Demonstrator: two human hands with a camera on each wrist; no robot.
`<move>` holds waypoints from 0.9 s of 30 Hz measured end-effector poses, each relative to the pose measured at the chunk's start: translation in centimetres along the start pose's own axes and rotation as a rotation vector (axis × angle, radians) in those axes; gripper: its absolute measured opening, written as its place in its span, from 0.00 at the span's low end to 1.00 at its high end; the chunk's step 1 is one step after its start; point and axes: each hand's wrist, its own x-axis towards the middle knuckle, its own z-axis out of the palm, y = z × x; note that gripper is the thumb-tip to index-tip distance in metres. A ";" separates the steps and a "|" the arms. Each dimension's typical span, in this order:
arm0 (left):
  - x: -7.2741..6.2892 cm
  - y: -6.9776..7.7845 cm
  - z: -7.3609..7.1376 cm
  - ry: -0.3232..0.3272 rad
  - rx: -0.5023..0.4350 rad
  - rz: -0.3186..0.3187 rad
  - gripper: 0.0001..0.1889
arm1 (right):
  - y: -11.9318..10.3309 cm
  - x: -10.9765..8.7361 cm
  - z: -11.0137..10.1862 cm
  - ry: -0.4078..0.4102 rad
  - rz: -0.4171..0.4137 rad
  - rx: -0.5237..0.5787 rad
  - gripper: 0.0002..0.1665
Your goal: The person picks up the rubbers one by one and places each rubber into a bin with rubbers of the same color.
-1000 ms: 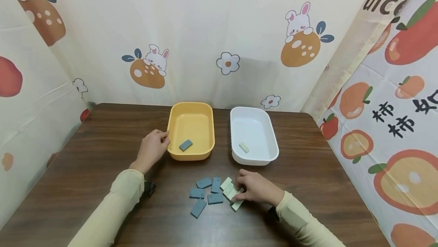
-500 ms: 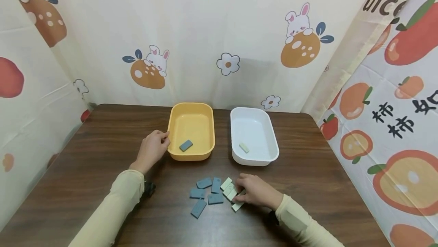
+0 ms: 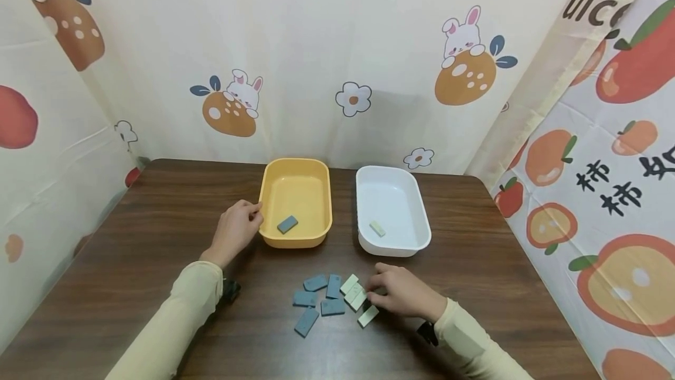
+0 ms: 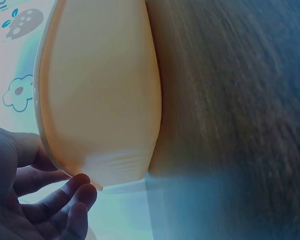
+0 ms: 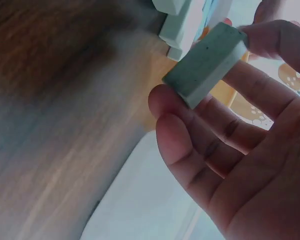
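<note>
My left hand (image 3: pixel 234 230) pinches the near left rim of a yellow tray (image 3: pixel 295 242); in the left wrist view its curled fingertips sit at the tray's rim. A blue-grey block (image 3: pixel 287 225) lies inside that tray. My right hand (image 3: pixel 403 291) hovers low over the table, by several small pale green blocks (image 3: pixel 355 296). The right wrist view has a pale green block (image 5: pixel 205 65) between its thumb and fingertips, largely hidden by the hand from the head camera. Close below the thumb lies a lone pale green block (image 3: pixel 367 316).
A white tray (image 3: pixel 392 249) stands right of the yellow one, with one pale green block (image 3: pixel 377 228) inside. Several blue-grey blocks (image 3: pixel 333 307) are scattered left of the green group. Printed curtains (image 3: pixel 316 46) close off the dark wood table (image 3: pixel 174 216) at the back and sides.
The right hand has shifted slightly right, uncovering more of the lone green block near its thumb. The left hand stays at the yellow tray's rim.
</note>
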 end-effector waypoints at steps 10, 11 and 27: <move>0.1 -0.2 0.1 0.007 -0.013 0.005 0.19 | 0.2 0.2 -0.9 0.033 0.025 -0.007 0.04; 0.1 -0.2 0.1 0.006 -0.013 0.006 0.19 | 0.2 0.2 -1.0 0.033 0.029 -0.007 0.03; 0.0 -0.3 0.3 0.019 -0.020 0.016 0.19 | 0.8 0.3 -2.4 0.117 0.031 -0.027 0.02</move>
